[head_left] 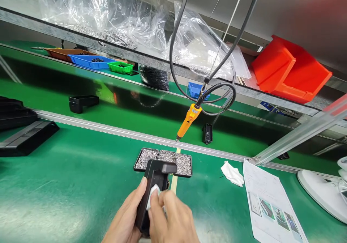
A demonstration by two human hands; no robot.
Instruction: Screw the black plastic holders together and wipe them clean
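Note:
My left hand (129,214) is wrapped round a black plastic housing (158,178), tilted upward above the green bench, its hollow side facing me. Pinched in my right hand (172,214) is a small white cloth (153,194), pressed against the inside of the housing. My fingers hide the lower part of the housing and most of the cloth. Just beyond the housing sit three black trays of small metal parts, among them the left tray (143,158) and the right tray (184,164). Over them hangs an orange electric screwdriver (189,120), touched by neither hand.
A crumpled white cloth (232,173) and a printed sheet (271,199) lie to the right. Black housings (29,138) are at the left. Overhead, a shelf (151,56) carries plastic bags (103,15) and a red bin (290,69). A slanted metal post (295,131) rises at right.

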